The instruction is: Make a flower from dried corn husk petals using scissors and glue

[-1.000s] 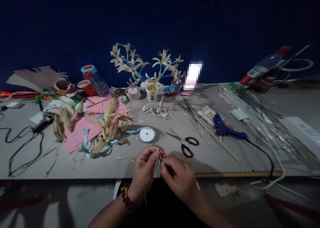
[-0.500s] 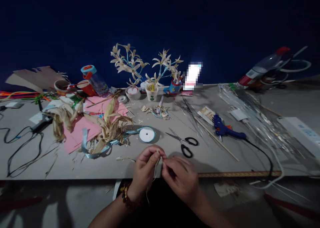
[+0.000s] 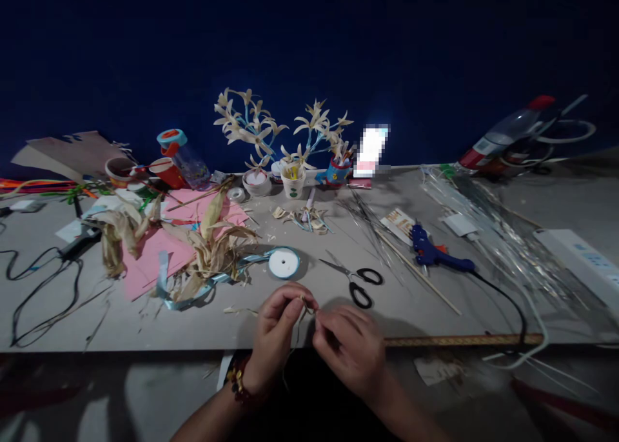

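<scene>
Near the table's front edge, my left hand (image 3: 280, 319) pinches a thin pale strip (image 3: 298, 329) between thumb and fingers. A small loop of the strip shows at the fingertips, and its tail hangs down past the table edge. Close on the right, my right hand (image 3: 351, 345) is closed, its fingertips at the strip's other side. Behind the hands lies a ribbon spool (image 3: 284, 262) with blue ribbon running left. Scissors (image 3: 355, 277) with black handles rest open behind my right hand.
Dried husks (image 3: 222, 248) lie over pink paper (image 3: 145, 268) on the left. Husk flowers (image 3: 251, 129) stand in cups at the back. A blue glue gun (image 3: 440, 255), a wooden stick (image 3: 420, 274) and clear-wrapped wires (image 3: 517, 235) lie on the right.
The fingertips have moved slightly apart, and a small loop of the strip now shows between them. My left hand has shifted a little left.
</scene>
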Demonstrator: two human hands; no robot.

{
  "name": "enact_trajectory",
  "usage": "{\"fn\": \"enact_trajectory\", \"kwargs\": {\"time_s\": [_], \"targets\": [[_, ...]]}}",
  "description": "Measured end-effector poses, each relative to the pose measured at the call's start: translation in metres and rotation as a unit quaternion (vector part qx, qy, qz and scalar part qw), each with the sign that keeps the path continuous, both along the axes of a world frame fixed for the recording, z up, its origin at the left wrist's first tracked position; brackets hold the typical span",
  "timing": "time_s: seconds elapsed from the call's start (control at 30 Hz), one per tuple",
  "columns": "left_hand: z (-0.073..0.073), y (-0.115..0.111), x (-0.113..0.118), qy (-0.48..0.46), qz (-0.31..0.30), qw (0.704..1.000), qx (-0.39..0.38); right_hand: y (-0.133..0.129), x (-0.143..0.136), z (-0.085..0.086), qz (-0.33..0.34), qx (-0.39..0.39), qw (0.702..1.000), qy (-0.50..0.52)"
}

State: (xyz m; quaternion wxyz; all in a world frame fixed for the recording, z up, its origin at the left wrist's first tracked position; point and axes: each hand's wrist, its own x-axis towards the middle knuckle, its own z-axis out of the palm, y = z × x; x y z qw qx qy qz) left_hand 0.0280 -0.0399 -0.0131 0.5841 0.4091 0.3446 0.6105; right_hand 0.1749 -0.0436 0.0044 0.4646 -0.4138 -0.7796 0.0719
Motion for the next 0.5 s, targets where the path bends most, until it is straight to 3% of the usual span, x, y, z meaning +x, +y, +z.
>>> {"fn": "enact_trajectory", "kwargs": {"time_s": [0.5], "targets": [[-0.0074,-0.0002,-0.0056,0.017,-0.004,0.999,0.033,-0.0037,0.0011,0.0019,0.012,-0.003,0.999,0.033]]}}
